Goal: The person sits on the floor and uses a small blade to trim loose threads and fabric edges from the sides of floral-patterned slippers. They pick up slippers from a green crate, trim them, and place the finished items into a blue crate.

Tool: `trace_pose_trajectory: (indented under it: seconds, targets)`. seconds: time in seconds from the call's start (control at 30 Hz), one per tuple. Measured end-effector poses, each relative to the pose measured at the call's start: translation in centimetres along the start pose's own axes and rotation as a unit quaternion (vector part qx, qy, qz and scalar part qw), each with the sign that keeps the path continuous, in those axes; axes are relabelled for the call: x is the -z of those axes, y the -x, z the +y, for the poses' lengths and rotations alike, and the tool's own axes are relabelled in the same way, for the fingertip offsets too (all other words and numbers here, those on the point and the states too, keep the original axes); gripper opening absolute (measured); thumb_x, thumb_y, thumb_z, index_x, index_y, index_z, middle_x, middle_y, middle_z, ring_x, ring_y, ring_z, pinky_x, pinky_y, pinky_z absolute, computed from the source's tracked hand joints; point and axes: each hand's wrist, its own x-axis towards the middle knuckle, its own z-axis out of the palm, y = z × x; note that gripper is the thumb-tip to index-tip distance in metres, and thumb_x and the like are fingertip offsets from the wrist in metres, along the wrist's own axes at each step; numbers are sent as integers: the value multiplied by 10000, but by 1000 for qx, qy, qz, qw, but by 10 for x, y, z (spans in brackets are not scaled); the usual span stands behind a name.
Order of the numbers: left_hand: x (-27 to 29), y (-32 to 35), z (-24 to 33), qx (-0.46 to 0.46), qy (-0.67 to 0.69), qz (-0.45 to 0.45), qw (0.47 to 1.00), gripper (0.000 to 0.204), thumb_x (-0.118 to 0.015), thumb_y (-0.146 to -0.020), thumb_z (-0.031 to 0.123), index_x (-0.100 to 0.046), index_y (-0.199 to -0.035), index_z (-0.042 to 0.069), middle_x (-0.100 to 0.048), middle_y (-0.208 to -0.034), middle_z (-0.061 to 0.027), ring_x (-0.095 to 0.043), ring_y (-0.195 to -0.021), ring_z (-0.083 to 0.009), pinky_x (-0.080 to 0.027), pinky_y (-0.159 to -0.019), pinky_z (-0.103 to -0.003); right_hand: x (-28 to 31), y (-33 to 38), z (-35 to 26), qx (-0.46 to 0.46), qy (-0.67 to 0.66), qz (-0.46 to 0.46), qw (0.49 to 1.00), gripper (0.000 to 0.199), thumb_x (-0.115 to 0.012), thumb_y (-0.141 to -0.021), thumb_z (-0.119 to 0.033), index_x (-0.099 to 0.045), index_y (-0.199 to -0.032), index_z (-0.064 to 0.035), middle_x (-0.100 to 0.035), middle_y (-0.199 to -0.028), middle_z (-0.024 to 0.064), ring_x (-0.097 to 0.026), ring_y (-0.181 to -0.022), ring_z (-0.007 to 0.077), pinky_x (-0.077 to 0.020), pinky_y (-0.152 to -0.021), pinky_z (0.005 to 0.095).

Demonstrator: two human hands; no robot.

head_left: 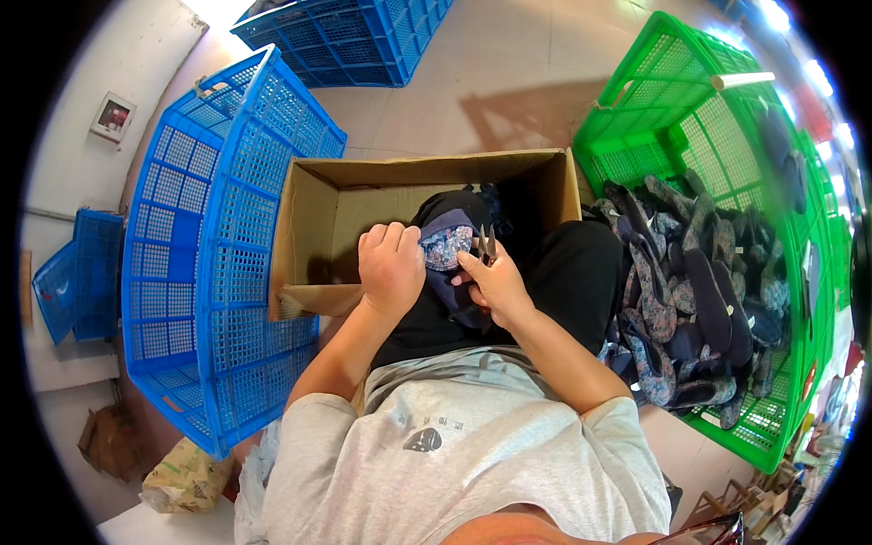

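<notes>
pale tiled floor (509, 64) all around, crates on every side. big blue crate (218, 245) at the person's left, another blue crate (350, 32) up top, and a green crate (690, 118) at the right, packed with dark and floral-lined slippers (695, 291). dead centre, an open cardboard box (354, 195) sits ahead of the knees. over the lap, the left hand (391, 268) is curled tight around a dark slipper (447, 238), its floral lining showing just beside the knuckles. the right hand (495, 283) is pinched on a small pair of metal snips (488, 245), blades pointing up, right against the slipper's edge. both hands close together, above the black trousers (572, 272), at the near lip of the box.
</notes>
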Motion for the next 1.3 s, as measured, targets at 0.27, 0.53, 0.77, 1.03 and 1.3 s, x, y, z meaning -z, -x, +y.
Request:
trace_pose_trajectory:
  seconds: [0.27,0.53,0.77,1.03,1.3]
  targets:
    - [9,3,8,120,178,-116,970,281,-740,-747,147,-693,-1015,75,-637,-1127,-151,-603,-1050,-352,-492,-898,-409,-9,-2,6,49,-5,41,998,371,-684,-906,-103,-453,-1178,1,-618,-847,117,-659,-620,146,-326,-357,229]
    - [9,9,2,38,116,-147,982,307,-777,-765,223,-754,-1058,133,-630,-1191,-202,-600,-1098,-368,-496,-940,-425,14,16,-25,161,159,-68,972,293,-605,-927,-17,-566,-1215,24,-684,-1013,121,-687,-742,150,-525,-690,243]
    - [8,8,6,23,117,-147,982,317,-778,-769,139,-736,-1081,106,-605,-1226,-209,-598,-1099,-371,-496,-943,-412,52,-4,-29,196,341,24,919,527,-785,-801,-279,-592,-1212,-9,-683,-1018,108,-647,-831,159,-522,-782,305]
    - [-4,7,0,10,79,-127,989,252,-746,-812,158,-748,-1061,120,-589,-1220,-207,-576,-1111,-371,-509,-913,-407,30,-8,20,193,361,29,912,506,-564,-742,-29,-547,-1248,-32,-614,-1136,235,-593,-1071,405,-474,-942,405]
    - [-39,-20,-23,28,49,-80,995,65,-707,-785,103,-695,-832,60,-573,-1039,-151,-580,-953,-352,-510,-799,-414,16,-3,17,218,429,46,875,472,-538,-769,-33,-571,-1238,-73,-593,-1026,257,-587,-959,445,-495,-857,456]
